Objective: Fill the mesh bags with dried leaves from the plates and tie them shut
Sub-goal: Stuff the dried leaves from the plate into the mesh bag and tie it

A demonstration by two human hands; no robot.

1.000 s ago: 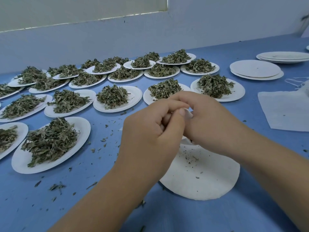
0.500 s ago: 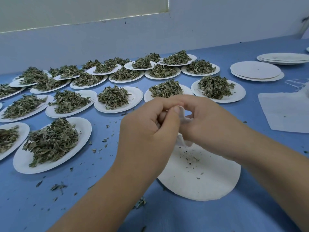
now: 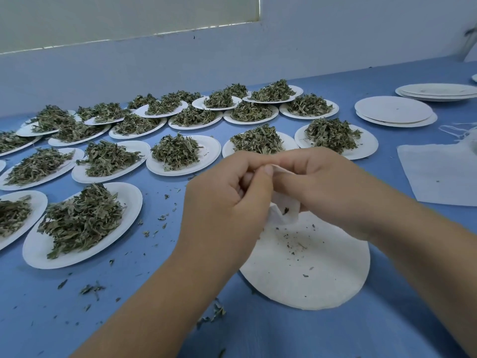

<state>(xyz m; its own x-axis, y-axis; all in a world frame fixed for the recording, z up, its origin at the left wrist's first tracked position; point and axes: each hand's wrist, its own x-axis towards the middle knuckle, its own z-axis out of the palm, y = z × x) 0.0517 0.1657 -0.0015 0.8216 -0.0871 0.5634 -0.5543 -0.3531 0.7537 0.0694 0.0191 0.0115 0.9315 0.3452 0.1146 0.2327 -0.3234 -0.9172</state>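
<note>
Both hands meet above an emptied white paper plate (image 3: pixel 309 267) that carries only leaf crumbs. My left hand (image 3: pixel 227 202) and my right hand (image 3: pixel 322 182) pinch the top of a white mesh bag (image 3: pixel 282 210), whose body hangs between them and is mostly hidden. Several white plates heaped with dried green leaves cover the blue table to the left and behind, the nearest one (image 3: pixel 80 223) at the left front.
A flat stack of empty mesh bags (image 3: pixel 438 174) lies at the right, with loose strings behind it. Stacks of empty plates (image 3: pixel 395 111) sit at the far right. Leaf bits are scattered on the blue table (image 3: pixel 154 254). A white wall runs behind.
The hands have stayed together over the empty plate; more of the white bag now shows below and between them. The plates have not moved.
</note>
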